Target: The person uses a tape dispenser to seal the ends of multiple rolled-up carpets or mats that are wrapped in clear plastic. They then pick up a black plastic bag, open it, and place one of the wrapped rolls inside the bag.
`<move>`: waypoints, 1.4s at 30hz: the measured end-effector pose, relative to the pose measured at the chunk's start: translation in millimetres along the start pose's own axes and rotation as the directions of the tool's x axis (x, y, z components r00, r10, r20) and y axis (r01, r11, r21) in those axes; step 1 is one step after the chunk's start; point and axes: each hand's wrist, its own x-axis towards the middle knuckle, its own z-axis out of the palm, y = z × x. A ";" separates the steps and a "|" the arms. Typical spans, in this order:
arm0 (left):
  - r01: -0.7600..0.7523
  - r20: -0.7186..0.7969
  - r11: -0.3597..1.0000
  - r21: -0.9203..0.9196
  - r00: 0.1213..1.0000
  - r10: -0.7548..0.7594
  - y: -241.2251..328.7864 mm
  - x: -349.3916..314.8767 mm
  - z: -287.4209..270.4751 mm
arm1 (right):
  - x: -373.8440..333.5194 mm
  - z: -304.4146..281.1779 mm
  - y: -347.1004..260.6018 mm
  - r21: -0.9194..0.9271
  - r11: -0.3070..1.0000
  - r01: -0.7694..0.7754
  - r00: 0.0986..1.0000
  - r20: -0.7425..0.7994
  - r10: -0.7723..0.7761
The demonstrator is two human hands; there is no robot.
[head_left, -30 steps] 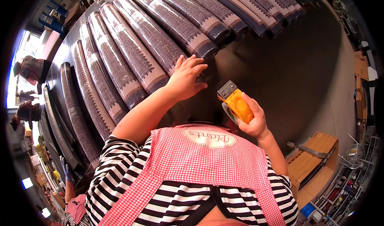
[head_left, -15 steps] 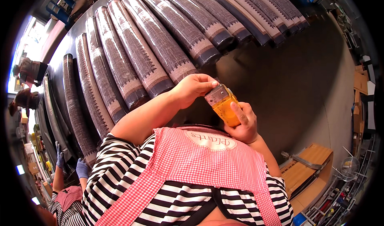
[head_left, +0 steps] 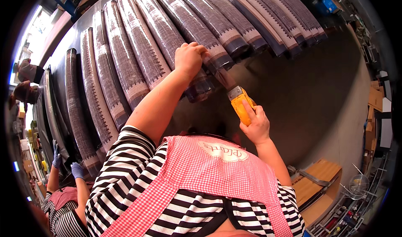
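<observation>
My right hand (head_left: 256, 126) is wrapped round a yellow tape dispenser (head_left: 242, 105) with a metal head, the forefinger lying along its body. From the head, a strip of clear tape (head_left: 226, 78) runs up and left toward my left hand (head_left: 189, 61). That hand is curled closed over the near ends of two plastic-wrapped rug rolls, its fingertips partly hidden. Below it lies one dark blue end (head_left: 199, 90), and just to its right is the neighbouring roll (head_left: 217, 54). The tape appears pulled out between my two hands.
Several more wrapped rolls (head_left: 136, 56) lie side by side across the table, ends facing me. At the lower left, a co-worker's gloved hands (head_left: 77, 170) are beside the leftmost rolls. A cardboard box (head_left: 320, 174) and a wire-guarded fan (head_left: 359, 186) stand at the lower right.
My left hand has moved up and away from the dispenser onto the roll ends, drawing out tape. The dispenser in my right hand has shifted slightly right and turned. The co-worker's hands moved a little.
</observation>
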 end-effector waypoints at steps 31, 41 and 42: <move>-0.241 0.441 0.966 0.089 0.879 0.179 96.3 -18.8 -5.1 | 33.0 -18.4 104.2 0.093 0.811 -0.578 0.786 0.331 0.522; 0.045 0.673 0.996 -0.077 0.740 0.018 98.1 -15.3 55.7 | -5.3 -19.9 131.1 0.471 0.699 -0.539 0.842 0.334 0.424; 0.010 0.693 0.986 -0.164 0.713 0.108 95.1 -20.1 46.5 | -7.1 -24.0 135.2 0.463 0.713 -0.527 0.849 0.336 0.409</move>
